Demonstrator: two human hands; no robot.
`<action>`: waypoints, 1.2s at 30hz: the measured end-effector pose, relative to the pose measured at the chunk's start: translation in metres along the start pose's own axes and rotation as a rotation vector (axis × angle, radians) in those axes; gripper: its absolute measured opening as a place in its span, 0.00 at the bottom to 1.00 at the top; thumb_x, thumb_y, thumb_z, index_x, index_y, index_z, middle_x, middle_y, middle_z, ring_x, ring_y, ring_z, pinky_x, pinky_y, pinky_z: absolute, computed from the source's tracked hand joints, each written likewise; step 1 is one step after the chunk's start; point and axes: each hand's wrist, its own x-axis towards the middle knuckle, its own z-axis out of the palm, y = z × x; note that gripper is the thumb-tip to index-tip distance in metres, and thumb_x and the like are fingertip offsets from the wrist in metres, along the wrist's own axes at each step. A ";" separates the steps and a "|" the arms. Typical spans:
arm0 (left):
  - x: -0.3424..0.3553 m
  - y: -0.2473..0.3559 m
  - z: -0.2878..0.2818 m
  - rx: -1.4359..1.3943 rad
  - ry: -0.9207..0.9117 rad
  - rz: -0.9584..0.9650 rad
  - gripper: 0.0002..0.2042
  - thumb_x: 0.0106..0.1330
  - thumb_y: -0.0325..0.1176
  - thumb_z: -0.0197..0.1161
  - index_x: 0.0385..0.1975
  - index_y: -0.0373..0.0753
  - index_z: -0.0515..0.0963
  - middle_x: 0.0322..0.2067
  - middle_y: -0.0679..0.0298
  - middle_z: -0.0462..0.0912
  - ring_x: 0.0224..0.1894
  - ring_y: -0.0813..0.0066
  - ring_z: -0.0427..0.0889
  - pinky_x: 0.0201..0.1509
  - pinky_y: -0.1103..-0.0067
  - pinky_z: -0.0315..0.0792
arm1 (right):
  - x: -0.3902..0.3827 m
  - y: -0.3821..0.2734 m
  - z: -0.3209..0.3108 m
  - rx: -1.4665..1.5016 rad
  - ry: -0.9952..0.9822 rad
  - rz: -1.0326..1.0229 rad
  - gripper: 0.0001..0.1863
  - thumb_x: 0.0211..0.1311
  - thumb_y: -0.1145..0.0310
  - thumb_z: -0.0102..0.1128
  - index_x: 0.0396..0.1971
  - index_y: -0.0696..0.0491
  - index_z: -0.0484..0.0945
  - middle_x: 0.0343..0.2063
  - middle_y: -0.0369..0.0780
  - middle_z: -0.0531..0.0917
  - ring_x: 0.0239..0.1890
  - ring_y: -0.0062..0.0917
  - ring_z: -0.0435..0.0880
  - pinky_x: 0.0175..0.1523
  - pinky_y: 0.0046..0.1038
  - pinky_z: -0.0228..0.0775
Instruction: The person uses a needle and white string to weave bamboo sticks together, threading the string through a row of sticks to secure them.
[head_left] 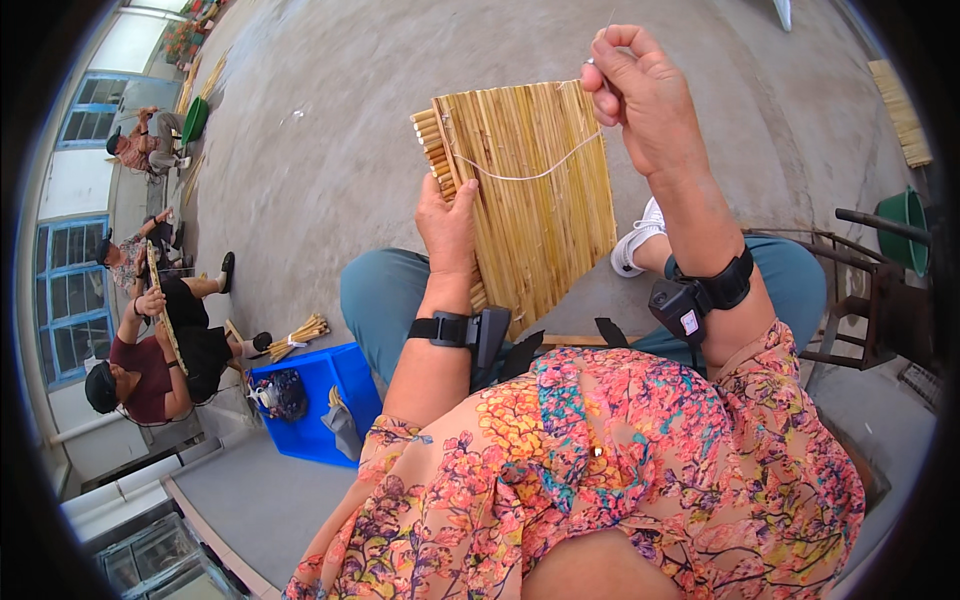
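Above my knees stands a mat of yellow reed stalks, laid side by side. Cut stalk ends stick out along its upper left edge. My left hand grips that left edge, thumb on the front and fingers partly hidden behind. Raised past the upper right corner, my right hand pinches a thin needle, mostly hidden by the fingers. A white cord hangs in a slack curve across the mat's front, from near its left edge up toward my right hand.
A blue bin with a dark bundle and grey cloth stands at my left, beside a bundle of cut stalks. Several people sit along the left wall, one holding a long strip. To my right are a metal frame and green basin.
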 end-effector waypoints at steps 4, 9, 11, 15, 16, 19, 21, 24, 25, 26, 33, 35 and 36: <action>-0.003 0.007 0.003 -0.036 0.031 -0.018 0.12 0.59 0.24 0.59 0.42 0.31 0.72 0.36 0.61 0.81 0.36 0.78 0.78 0.40 0.81 0.72 | -0.008 -0.063 -0.003 0.111 0.168 -0.236 0.03 0.63 0.71 0.52 0.34 0.51 0.70 0.18 0.33 0.72 0.14 0.10 0.61 0.17 0.14 0.51; -0.003 0.013 0.005 -0.006 0.004 -0.024 0.12 0.60 0.23 0.57 0.44 0.30 0.71 0.38 0.61 0.79 0.39 0.78 0.78 0.41 0.82 0.73 | -0.008 -0.051 0.013 -0.101 0.190 -0.360 0.03 0.64 0.69 0.51 0.32 0.51 0.68 0.18 0.33 0.71 0.12 0.10 0.59 0.16 0.14 0.50; -0.006 0.017 0.003 -0.171 -0.009 -0.118 0.12 0.60 0.23 0.58 0.44 0.31 0.71 0.38 0.61 0.79 0.38 0.79 0.78 0.40 0.82 0.74 | -0.008 -0.024 0.014 -0.248 -0.008 -0.324 0.04 0.64 0.67 0.52 0.35 0.50 0.73 0.21 0.30 0.73 0.17 0.08 0.60 0.22 0.11 0.52; -0.007 0.021 0.005 -0.226 -0.012 -0.132 0.12 0.60 0.22 0.58 0.44 0.31 0.71 0.37 0.61 0.79 0.36 0.78 0.79 0.39 0.83 0.74 | -0.006 0.048 0.015 -0.540 -0.220 -0.088 0.06 0.61 0.67 0.54 0.32 0.53 0.73 0.20 0.29 0.72 0.22 0.11 0.66 0.27 0.15 0.61; -0.007 0.021 0.005 -0.221 -0.017 -0.134 0.12 0.60 0.22 0.58 0.44 0.31 0.71 0.37 0.61 0.79 0.36 0.78 0.79 0.39 0.83 0.74 | -0.009 0.057 0.019 -0.536 -0.213 -0.085 0.06 0.61 0.67 0.54 0.32 0.53 0.73 0.20 0.29 0.72 0.22 0.11 0.66 0.27 0.15 0.61; -0.007 0.021 0.006 -0.234 -0.029 -0.089 0.12 0.60 0.21 0.57 0.43 0.31 0.71 0.37 0.61 0.79 0.35 0.78 0.79 0.39 0.83 0.74 | -0.018 0.073 0.027 -0.717 -0.325 -0.076 0.07 0.59 0.66 0.56 0.30 0.55 0.73 0.18 0.35 0.74 0.22 0.19 0.72 0.30 0.23 0.66; -0.008 0.022 0.005 -0.250 -0.021 -0.110 0.11 0.60 0.21 0.57 0.42 0.31 0.71 0.37 0.61 0.79 0.36 0.78 0.79 0.39 0.83 0.74 | -0.019 0.078 0.029 -0.830 -0.325 -0.142 0.08 0.57 0.66 0.56 0.29 0.55 0.73 0.19 0.42 0.77 0.24 0.31 0.77 0.31 0.29 0.68; -0.009 0.023 0.006 -0.264 0.001 -0.100 0.10 0.59 0.22 0.59 0.40 0.32 0.72 0.35 0.63 0.80 0.34 0.81 0.78 0.38 0.84 0.73 | -0.018 0.085 0.028 -0.954 -0.278 -0.208 0.08 0.56 0.65 0.56 0.28 0.54 0.74 0.21 0.45 0.78 0.27 0.39 0.79 0.32 0.34 0.69; -0.009 0.024 0.006 -0.264 0.000 -0.100 0.10 0.59 0.22 0.59 0.40 0.32 0.72 0.35 0.63 0.80 0.34 0.81 0.78 0.38 0.84 0.73 | -0.018 0.085 0.029 -0.953 -0.278 -0.208 0.08 0.56 0.65 0.56 0.28 0.54 0.74 0.21 0.45 0.78 0.27 0.39 0.79 0.32 0.34 0.69; -0.009 0.024 0.005 -0.270 0.001 -0.093 0.10 0.59 0.22 0.59 0.40 0.32 0.72 0.35 0.63 0.80 0.34 0.81 0.78 0.38 0.84 0.73 | -0.017 0.085 0.030 -0.969 -0.290 -0.236 0.07 0.55 0.65 0.56 0.27 0.54 0.75 0.21 0.45 0.79 0.26 0.39 0.79 0.32 0.35 0.70; -0.008 0.020 0.004 -0.190 -0.021 -0.061 0.11 0.60 0.21 0.57 0.43 0.32 0.71 0.37 0.62 0.79 0.36 0.79 0.79 0.39 0.83 0.74 | -0.016 0.088 0.033 -1.001 -0.263 -0.298 0.06 0.52 0.68 0.56 0.25 0.54 0.77 0.20 0.45 0.80 0.25 0.40 0.80 0.31 0.35 0.71; -0.008 0.020 0.004 -0.197 -0.021 -0.061 0.11 0.60 0.21 0.57 0.43 0.32 0.72 0.37 0.62 0.79 0.36 0.79 0.79 0.39 0.83 0.74 | -0.016 0.088 0.034 -1.007 -0.261 -0.293 0.06 0.52 0.68 0.56 0.25 0.54 0.77 0.20 0.45 0.80 0.25 0.40 0.80 0.31 0.35 0.72; -0.008 0.021 0.005 -0.203 -0.022 -0.061 0.11 0.60 0.21 0.57 0.43 0.32 0.72 0.37 0.62 0.79 0.36 0.79 0.79 0.39 0.83 0.74 | -0.016 0.088 0.035 -1.013 -0.259 -0.287 0.06 0.51 0.68 0.55 0.25 0.55 0.77 0.20 0.45 0.80 0.25 0.40 0.80 0.31 0.35 0.72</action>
